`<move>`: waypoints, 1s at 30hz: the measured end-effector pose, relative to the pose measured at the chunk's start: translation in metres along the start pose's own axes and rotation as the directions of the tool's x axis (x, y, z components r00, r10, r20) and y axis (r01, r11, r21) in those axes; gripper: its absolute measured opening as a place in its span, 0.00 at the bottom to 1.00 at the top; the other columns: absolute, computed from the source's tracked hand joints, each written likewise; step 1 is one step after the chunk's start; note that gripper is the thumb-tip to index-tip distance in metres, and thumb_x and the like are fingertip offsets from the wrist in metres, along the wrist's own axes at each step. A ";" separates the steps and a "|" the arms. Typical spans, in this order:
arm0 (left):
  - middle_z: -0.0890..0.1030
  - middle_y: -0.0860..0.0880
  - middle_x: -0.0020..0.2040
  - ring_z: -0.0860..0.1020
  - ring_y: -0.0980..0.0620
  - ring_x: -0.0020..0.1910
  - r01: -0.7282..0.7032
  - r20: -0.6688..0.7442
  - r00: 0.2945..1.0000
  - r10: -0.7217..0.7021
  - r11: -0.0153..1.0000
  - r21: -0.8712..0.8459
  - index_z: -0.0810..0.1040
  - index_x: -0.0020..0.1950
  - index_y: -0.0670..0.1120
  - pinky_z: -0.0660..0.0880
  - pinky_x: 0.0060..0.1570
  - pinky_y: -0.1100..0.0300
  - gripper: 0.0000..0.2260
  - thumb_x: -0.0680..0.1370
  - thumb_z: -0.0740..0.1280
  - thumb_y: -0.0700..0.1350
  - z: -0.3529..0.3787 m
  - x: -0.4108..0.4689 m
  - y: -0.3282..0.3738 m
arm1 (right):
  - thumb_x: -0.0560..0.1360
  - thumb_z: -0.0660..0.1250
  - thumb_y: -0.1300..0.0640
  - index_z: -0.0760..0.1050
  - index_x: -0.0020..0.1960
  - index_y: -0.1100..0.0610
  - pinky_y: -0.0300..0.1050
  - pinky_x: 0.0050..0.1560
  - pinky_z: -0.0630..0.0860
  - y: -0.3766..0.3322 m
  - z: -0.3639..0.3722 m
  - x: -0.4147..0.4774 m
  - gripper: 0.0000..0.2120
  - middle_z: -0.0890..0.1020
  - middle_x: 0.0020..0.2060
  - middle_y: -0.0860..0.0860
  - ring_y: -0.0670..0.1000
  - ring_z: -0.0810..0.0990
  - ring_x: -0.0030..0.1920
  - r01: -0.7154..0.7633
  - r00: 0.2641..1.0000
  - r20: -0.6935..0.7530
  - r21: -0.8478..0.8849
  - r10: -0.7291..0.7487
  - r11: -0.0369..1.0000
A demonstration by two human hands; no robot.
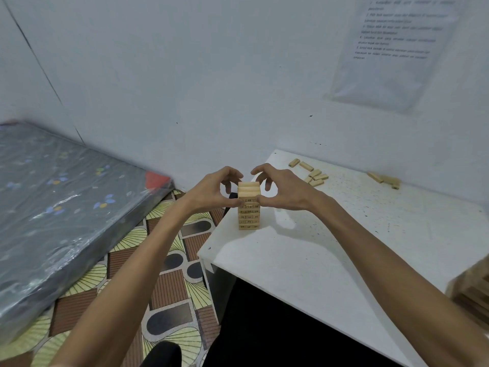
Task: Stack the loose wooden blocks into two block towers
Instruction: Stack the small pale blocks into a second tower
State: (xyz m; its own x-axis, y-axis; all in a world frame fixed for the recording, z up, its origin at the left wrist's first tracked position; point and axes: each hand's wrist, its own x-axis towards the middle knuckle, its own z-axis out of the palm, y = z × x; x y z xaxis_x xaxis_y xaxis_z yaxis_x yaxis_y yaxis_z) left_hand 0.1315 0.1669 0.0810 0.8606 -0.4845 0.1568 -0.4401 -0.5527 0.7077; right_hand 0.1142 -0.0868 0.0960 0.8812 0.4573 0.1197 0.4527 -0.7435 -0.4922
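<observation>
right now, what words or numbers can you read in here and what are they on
On the wall sheet: several lines of print, too blurred to read.
On the block tower: small dark numbers on block ends, too small to read surely.
On the loose blocks: no marking can be made out.

Block tower (249,216): the end faces of its lower blocks carry small dark printed numbers, too small and blurred to be read with certainty. Paper sheet (394,49) fixed to the wall (185,75), upper right: several numbered lines of printed text, too faint and blurred to be read.
</observation>
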 end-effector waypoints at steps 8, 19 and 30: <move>0.81 0.57 0.58 0.77 0.57 0.49 0.015 -0.002 1.000 -0.015 0.999 0.037 0.73 0.69 0.50 0.71 0.46 0.70 0.29 0.72 0.80 0.48 0.002 0.000 -0.003 | 0.74 0.72 0.41 0.66 0.71 0.44 0.46 0.51 0.78 0.000 0.001 -0.001 0.29 0.79 0.59 0.40 0.44 0.78 0.54 0.007 1.000 -0.018 -0.016 -0.007 1.000; 0.79 0.61 0.62 0.75 0.61 0.58 0.030 0.014 0.999 -0.031 0.997 0.073 0.67 0.75 0.52 0.69 0.52 0.64 0.39 0.69 0.82 0.54 0.001 -0.003 -0.006 | 0.73 0.68 0.34 0.63 0.75 0.42 0.52 0.58 0.79 -0.003 0.000 -0.008 0.34 0.77 0.64 0.39 0.43 0.76 0.60 -0.038 0.999 0.014 0.001 0.038 0.999; 0.79 0.59 0.65 0.76 0.62 0.62 -0.138 -0.024 0.989 0.143 0.979 0.150 0.75 0.71 0.51 0.72 0.62 0.60 0.25 0.77 0.70 0.61 -0.008 0.020 0.049 | 0.82 0.58 0.44 0.74 0.70 0.46 0.49 0.65 0.74 -0.006 -0.026 -0.033 0.19 0.78 0.64 0.39 0.41 0.75 0.64 -0.119 0.985 -0.123 0.036 0.123 0.992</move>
State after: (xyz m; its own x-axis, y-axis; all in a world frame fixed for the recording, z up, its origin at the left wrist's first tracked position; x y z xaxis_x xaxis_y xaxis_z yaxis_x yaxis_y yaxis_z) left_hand 0.1296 0.1355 0.1240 0.7945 -0.5425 0.2730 -0.5883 -0.5759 0.5677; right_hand 0.0861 -0.1103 0.1176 0.9402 0.2987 0.1638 0.3391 -0.7744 -0.5341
